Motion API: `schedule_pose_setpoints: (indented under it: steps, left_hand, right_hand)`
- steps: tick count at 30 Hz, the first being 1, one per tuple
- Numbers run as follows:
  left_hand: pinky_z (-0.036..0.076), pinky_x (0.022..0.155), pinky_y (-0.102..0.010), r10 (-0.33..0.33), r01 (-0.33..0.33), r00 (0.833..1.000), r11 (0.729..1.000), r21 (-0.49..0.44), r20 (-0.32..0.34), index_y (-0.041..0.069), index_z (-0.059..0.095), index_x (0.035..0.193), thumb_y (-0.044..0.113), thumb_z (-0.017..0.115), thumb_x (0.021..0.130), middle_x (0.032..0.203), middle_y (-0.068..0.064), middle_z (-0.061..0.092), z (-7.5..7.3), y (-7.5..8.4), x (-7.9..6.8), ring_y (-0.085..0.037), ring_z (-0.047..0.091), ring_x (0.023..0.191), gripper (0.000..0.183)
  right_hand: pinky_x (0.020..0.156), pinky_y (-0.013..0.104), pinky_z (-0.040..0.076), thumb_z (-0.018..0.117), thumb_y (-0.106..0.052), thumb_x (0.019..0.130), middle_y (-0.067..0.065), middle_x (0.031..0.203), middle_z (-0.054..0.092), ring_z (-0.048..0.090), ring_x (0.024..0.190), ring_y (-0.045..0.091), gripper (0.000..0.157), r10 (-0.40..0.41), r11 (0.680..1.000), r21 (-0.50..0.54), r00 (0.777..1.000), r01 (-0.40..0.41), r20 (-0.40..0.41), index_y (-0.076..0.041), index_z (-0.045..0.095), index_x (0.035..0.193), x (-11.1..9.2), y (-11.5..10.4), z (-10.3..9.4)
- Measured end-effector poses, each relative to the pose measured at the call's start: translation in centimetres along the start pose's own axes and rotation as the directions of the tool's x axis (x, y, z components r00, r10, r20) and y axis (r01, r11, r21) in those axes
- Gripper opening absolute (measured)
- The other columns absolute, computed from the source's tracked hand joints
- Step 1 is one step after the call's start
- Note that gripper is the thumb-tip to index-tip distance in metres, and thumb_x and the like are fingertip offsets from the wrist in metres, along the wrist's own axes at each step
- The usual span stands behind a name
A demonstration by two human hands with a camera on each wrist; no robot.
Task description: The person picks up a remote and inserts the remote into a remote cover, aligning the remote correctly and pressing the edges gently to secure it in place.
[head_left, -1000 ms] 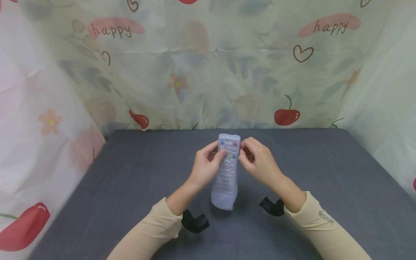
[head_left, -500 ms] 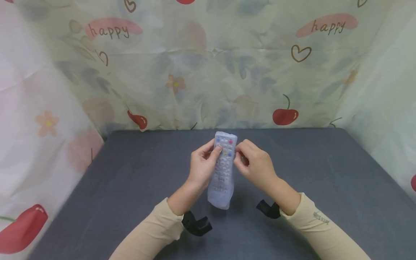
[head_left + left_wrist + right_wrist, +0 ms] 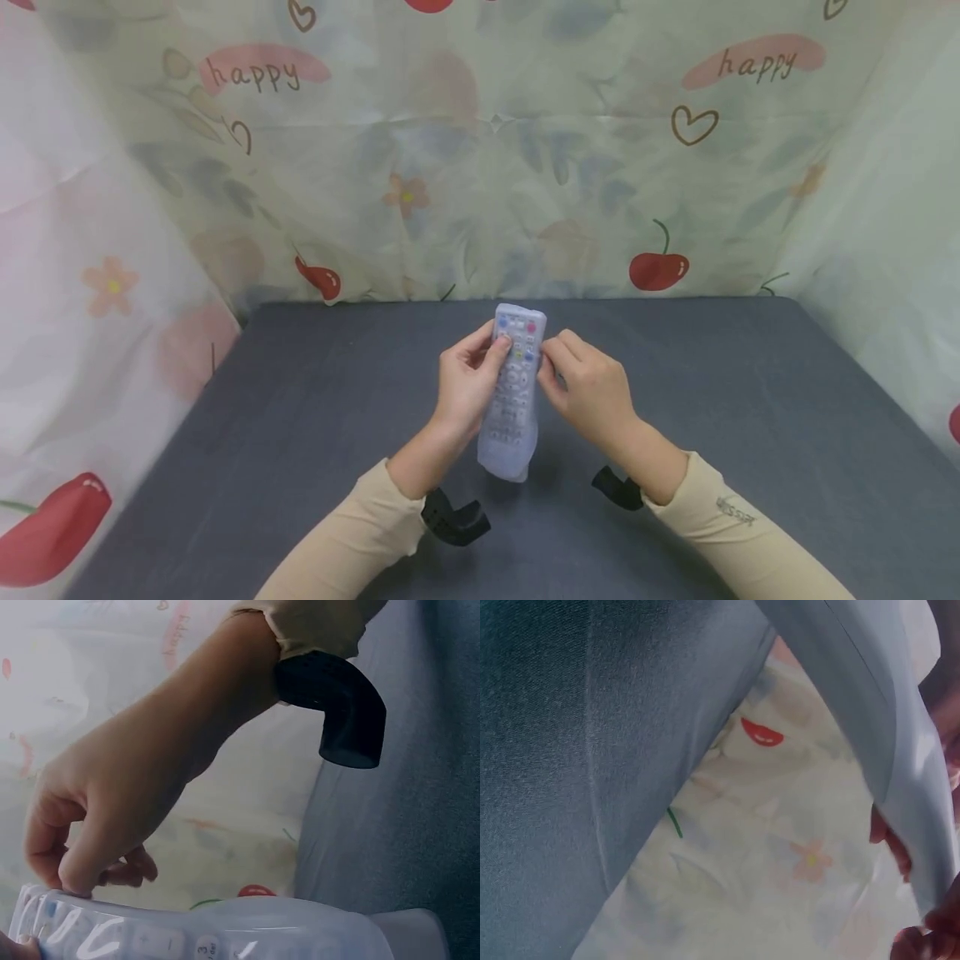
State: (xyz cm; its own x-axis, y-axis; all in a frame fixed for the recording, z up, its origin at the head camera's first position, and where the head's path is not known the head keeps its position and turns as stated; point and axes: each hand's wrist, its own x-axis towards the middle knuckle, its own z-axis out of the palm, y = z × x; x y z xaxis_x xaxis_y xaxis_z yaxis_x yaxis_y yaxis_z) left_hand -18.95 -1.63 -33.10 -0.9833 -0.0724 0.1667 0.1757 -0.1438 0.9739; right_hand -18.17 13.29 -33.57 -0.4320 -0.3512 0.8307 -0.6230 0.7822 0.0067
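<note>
A remote control in a translucent whitish cover is held upright over the middle of the table, keys facing me. My left hand grips its upper left side, thumb on the keys and the other fingers behind. At the upper right edge, my right hand pinches the cover between thumb and forefinger. The left wrist view shows that thumb and forefinger meeting at the rim near the remote's top end. Seen edge-on in the right wrist view, the covered remote has left-hand fingers behind it. The cover's lower end extends past the keys.
A dark grey cloth-covered table spreads beneath both hands. Behind it hangs a printed curtain with cherries, flowers and "happy" lettering, and similar curtains stand at both sides. Black curved mounts sit at both wrists under the beige sleeves.
The remote and both hands have shifted slightly left in the head view. My right hand has turned a little, its fingertips staying at the upper right edge of the cover.
</note>
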Motion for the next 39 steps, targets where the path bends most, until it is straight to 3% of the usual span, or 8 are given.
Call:
schedule_pose_setpoints:
  steps: [4, 8, 14, 19, 23, 30, 34, 39]
  left_hand:
    - [0.051, 0.058, -0.019, 0.016, -0.016, 1.0, 1.0, -0.003, -0.016, 0.001, 0.061, 0.121, 0.005, 0.06, 0.089, 0.105, -0.023, 0.066, 0.0, 0.0, -0.1, -0.002, 0.059, 0.067, 0.032]
    - [0.052, 0.059, -0.019, 0.029, -0.03, 0.999, 0.999, -0.02, -0.034, 0.002, 0.062, 0.12, 0.005, 0.06, 0.089, 0.103, -0.022, 0.067, 0.1, -0.1, 0.1, -0.002, 0.061, 0.068, 0.031]
    - [0.051, 0.059, -0.018, 0.051, -0.053, 0.997, 0.998, -0.021, -0.055, 0.0, 0.062, 0.119, 0.005, 0.061, 0.088, 0.1, -0.023, 0.067, 0.2, -0.3, 0.2, -0.002, 0.061, 0.067, 0.031]
    - [0.052, 0.06, -0.018, 0.072, -0.071, 0.997, 0.997, 0.026, -0.034, 0.0, 0.061, 0.121, 0.005, 0.061, 0.089, 0.103, -0.024, 0.067, 0.2, -0.3, 0.1, -0.001, 0.06, 0.069, 0.032]
    - [0.052, 0.064, -0.019, 0.105, -0.105, 0.994, 0.991, 0.087, 0.004, 0.001, 0.061, 0.122, 0.008, 0.06, 0.09, 0.104, -0.022, 0.067, 0.0, -0.2, 0.1, -0.006, 0.062, 0.075, 0.033]
    - [0.054, 0.08, -0.033, 0.247, -0.249, 0.968, 0.936, 0.247, 0.042, -0.002, 0.062, 0.118, 0.009, 0.057, 0.092, 0.102, -0.019, 0.067, -0.6, 0.2, 0.3, -0.027, 0.066, 0.091, 0.029]
    - [0.053, 0.066, -0.021, 0.313, -0.302, 0.95, 0.913, 0.274, 0.006, -0.003, 0.068, 0.106, 0.006, 0.059, 0.089, 0.096, -0.02, 0.069, -0.9, 0.2, 0.4, -0.027, 0.066, 0.081, 0.021]
    - [0.052, 0.06, -0.017, 0.312, -0.298, 0.95, 0.911, 0.283, -0.001, -0.002, 0.071, 0.1, 0.007, 0.061, 0.088, 0.094, -0.019, 0.07, -1.0, 0.0, 0.2, -0.026, 0.068, 0.08, 0.018]
  right_hand:
    - [0.042, 0.023, 0.039, 0.06, -0.001, 0.079, 0.007, 0.075, 0.052, 0.044, 0.05, 0.013, 0.006, 0.039, 0.999, -0.008, 0.999, -0.038, 0.031, -0.002, 0.061, 0.084, -0.2, -0.6, 0.1]
    - [0.046, 0.024, 0.046, 0.063, -0.01, 0.083, 0.012, 0.087, 0.053, 0.053, 0.057, 0.014, 0.022, 0.121, 0.989, 0.073, 0.985, -0.13, 0.121, 0.002, 0.057, 0.1, -0.7, -1.3, 0.3]
    - [0.062, 0.029, 0.057, 0.072, -0.019, 0.082, 0.015, 0.095, 0.057, 0.067, 0.076, 0.021, 0.051, 0.254, 0.902, 0.285, 0.933, -0.324, 0.255, 0.001, 0.042, 0.119, -1.0, -2.0, 0.9]
    - [0.054, 0.023, 0.054, 0.069, -0.016, 0.084, 0.014, 0.089, 0.061, 0.067, 0.064, 0.019, 0.044, 0.296, 0.857, 0.342, 0.911, -0.386, 0.287, -0.003, 0.037, 0.113, -0.9, -2.0, 1.2]
    - [0.052, 0.019, 0.052, 0.068, -0.011, 0.085, 0.015, 0.083, 0.064, 0.067, 0.059, 0.018, 0.039, 0.288, 0.828, 0.408, 0.916, -0.384, 0.279, -0.003, 0.037, 0.107, -0.7, -1.7, 1.2]
    - [0.055, 0.025, 0.056, 0.067, -0.008, 0.085, 0.02, 0.089, 0.068, 0.07, 0.064, 0.024, 0.038, 0.335, 0.719, 0.51, 0.878, -0.473, 0.341, -0.003, 0.038, 0.11, -0.5, -1.2, 0.7]
    - [0.056, 0.027, 0.056, 0.067, -0.008, 0.085, 0.02, 0.091, 0.068, 0.07, 0.064, 0.023, 0.039, 0.354, 0.703, 0.5, 0.859, -0.506, 0.37, -0.003, 0.037, 0.111, -0.5, -1.1, 0.6]
    - [0.057, 0.028, 0.057, 0.067, -0.009, 0.085, 0.02, 0.092, 0.069, 0.07, 0.065, 0.022, 0.04, 0.367, 0.704, 0.477, 0.844, -0.527, 0.391, -0.004, 0.037, 0.111, -0.6, -1.0, 0.6]
